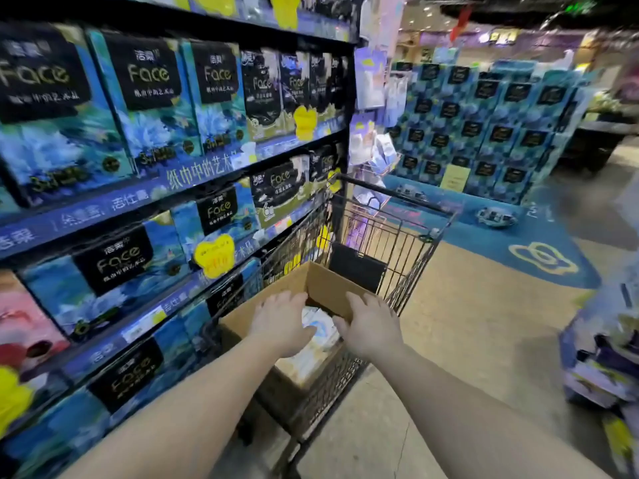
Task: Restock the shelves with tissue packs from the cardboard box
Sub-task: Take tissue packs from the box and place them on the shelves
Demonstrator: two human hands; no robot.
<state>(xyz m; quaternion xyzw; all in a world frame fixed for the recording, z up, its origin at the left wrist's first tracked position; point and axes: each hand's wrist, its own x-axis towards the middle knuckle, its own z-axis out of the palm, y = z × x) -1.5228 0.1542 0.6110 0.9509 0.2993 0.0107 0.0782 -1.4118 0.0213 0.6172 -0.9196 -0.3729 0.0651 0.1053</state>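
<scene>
Your left hand [280,323] and right hand [371,326] spread over glossy white-blue tissue packs [320,335] in the brown corrugated cardboard box [325,288].

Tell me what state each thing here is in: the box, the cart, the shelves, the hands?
Cardboard box: open, sitting in the cart, packs inside.
Tissue packs: lying in the box.
Cart: parked beside the shelves.
Shelves: stocked.
Left hand: open, over the packs.
Right hand: open, over the box.

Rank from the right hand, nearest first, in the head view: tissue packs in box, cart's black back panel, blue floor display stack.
1. tissue packs: just left of the right hand, inside the cardboard box.
2. black panel: beyond it, in the cart.
3. display stack: far, upper right.
</scene>
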